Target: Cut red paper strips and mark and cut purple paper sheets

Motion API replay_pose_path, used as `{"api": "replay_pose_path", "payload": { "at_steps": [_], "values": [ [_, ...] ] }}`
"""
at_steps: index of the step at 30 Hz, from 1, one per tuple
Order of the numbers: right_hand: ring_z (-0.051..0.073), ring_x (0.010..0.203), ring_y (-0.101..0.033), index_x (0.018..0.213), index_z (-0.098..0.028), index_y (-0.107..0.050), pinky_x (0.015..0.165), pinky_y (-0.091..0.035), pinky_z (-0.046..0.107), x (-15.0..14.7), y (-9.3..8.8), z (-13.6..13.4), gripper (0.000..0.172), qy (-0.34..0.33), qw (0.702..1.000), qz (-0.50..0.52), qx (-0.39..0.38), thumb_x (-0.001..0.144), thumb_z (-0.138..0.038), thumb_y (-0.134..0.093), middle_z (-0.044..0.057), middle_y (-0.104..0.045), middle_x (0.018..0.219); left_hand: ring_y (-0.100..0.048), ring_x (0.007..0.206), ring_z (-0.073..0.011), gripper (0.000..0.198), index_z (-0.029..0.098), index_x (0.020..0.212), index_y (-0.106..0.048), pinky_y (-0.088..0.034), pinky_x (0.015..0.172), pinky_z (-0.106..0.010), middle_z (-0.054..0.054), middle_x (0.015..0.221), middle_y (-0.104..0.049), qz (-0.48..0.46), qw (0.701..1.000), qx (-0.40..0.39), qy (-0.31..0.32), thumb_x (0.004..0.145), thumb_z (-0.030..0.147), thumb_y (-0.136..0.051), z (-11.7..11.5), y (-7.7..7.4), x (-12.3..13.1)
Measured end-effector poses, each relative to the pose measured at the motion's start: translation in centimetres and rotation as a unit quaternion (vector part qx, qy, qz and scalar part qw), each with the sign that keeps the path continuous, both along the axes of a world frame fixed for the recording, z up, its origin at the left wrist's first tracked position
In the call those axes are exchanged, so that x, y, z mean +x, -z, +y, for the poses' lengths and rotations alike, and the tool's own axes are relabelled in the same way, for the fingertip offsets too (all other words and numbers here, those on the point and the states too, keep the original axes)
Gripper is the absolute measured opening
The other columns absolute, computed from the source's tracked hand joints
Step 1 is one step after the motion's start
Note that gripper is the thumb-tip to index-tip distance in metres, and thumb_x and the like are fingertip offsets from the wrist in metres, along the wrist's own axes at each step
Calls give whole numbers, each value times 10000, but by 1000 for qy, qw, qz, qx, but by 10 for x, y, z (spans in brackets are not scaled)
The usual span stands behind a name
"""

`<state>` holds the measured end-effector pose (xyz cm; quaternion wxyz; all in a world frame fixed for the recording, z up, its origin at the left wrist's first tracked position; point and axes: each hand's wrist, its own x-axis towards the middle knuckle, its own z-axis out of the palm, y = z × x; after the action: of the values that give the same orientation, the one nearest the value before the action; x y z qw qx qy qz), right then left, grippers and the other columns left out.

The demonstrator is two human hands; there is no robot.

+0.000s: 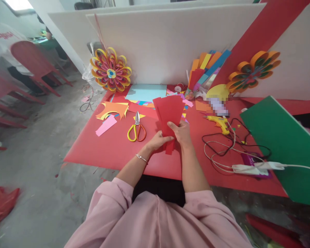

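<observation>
in the head view, my left hand (158, 140) and right hand (181, 133) close round the lower part of the fanned red strips (170, 109), over the red table (108, 151), probably keeping them together; scissors (137, 123) lie beside, perhaps for easy reach; chairs (28, 57) stand on grey floor (49, 137).

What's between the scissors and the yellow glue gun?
In the head view, red paper strips, held by the left hand and right hand, come between the scissors and glue gun.
</observation>
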<state>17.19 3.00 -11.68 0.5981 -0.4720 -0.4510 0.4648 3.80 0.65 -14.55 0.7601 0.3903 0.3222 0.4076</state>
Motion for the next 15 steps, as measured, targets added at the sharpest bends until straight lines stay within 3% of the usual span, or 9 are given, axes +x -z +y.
{"api": "replay_pose_path", "payload": {
  "at_steps": [5, 8, 12, 15],
  "values": [
    [297, 971, -768, 918, -252, -810, 873, -646, 451, 1, -2, -2, 495, -25, 999, -13, 34, 707, -693, -887, 69, -807, 1036, -727, 745, -213, 254, 131, 881, -741, -571, 769, -340, -61, 785, -758, 11, 999, 28, -29, 716, 298, -838, -1, -1, 5],
    [314, 1133, -745, 1179, -288, -782, 1013, -621, 479, 1, -2, 0, 620, -44, 995, -40, 82, 728, -702, -880, 84, -775, 1219, -683, 702, -190, 259, 151, 854, -725, -553, 720, -323, -49, 738, -712, 38, 996, 62, -42, 827, 400, -791, 2, -1, 3],
    [322, 1353, -650, 1627, -373, -465, 1169, -542, 535, -5, -3, -2, 1082, -79, 983, -81, 143, 695, -697, -908, 107, -610, 1548, -623, 752, -156, 246, 192, 919, -716, -515, 722, -272, -19, 815, -687, 107, 970, 149, -158, 887, 426, -786, 9, -3, -1],
    [319, 1313, -681, 1674, -374, -408, 1150, -560, 538, -12, -8, -10, 1051, -98, 979, -134, 122, 765, -569, -898, 103, -673, 1464, -632, 852, -162, 188, 225, 1032, -726, -514, 794, -261, -7, 916, -697, 141, 948, 199, -204, 919, 369, -769, 10, -3, 1]
  ]
}}
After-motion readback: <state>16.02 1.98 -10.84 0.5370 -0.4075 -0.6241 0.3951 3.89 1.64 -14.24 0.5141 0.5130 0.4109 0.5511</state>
